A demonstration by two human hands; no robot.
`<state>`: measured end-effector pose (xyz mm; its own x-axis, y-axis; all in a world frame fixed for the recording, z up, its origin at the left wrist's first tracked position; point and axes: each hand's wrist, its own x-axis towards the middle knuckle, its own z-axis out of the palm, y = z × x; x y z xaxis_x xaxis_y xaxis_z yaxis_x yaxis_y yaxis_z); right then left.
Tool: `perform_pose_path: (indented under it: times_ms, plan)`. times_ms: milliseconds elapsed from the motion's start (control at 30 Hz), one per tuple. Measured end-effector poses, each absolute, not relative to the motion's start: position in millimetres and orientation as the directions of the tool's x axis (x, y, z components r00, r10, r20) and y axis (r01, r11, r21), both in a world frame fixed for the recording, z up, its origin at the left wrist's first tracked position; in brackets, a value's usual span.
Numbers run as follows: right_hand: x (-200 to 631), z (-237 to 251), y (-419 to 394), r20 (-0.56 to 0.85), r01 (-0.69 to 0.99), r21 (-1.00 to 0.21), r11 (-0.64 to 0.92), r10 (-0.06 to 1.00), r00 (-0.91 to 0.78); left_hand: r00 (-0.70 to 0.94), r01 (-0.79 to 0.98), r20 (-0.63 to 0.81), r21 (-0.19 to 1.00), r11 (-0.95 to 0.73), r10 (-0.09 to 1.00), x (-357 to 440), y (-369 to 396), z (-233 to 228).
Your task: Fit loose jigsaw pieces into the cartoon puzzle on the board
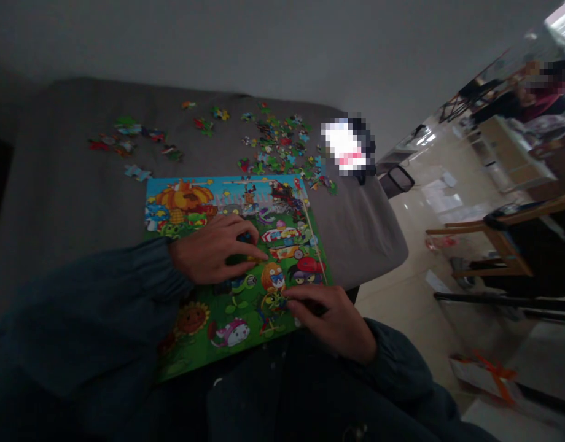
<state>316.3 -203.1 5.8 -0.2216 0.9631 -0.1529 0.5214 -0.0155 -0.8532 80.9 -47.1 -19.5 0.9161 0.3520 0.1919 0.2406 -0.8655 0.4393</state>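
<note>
A colourful cartoon puzzle board point(181, 365) lies at the near edge of the grey cloth-covered surface. Over its middle, my left hand point(215, 248) is palm down with the fingers bent and apart. Its fingertips are on or just above the picture, and whether a piece lies beneath them is hidden. My right hand point(333, 319) is at the board's lower right, thumb and forefinger pinched on a small green and yellow puzzle piece point(277, 299). Loose puzzle pieces point(282, 141) are scattered beyond the board's far edge.
More loose pieces point(126, 138) lie on the far left of the grey surface point(56, 184). A lit, blurred-out device point(344, 144) stands at the back right, by the wall. To the right are a wooden-framed chair point(503, 245) and, farther off, a person point(535, 92).
</note>
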Motion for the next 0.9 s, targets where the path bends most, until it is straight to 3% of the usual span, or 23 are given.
perform_pose_path:
  times_ms: [333,900]
  plan:
    - [330.9,1.8,-194.9,-0.103,0.563,-0.826,0.015,0.979,-0.178,0.850,0.261,0.266,0.537,-0.802,0.455,80.4,-49.6,-24.1]
    - [325.9,10.3,-196.2,-0.029,0.554,-0.827,0.093,0.978,-0.207,0.842,0.254,0.303,0.507,-0.824,0.446,78.5,-49.3,-26.0]
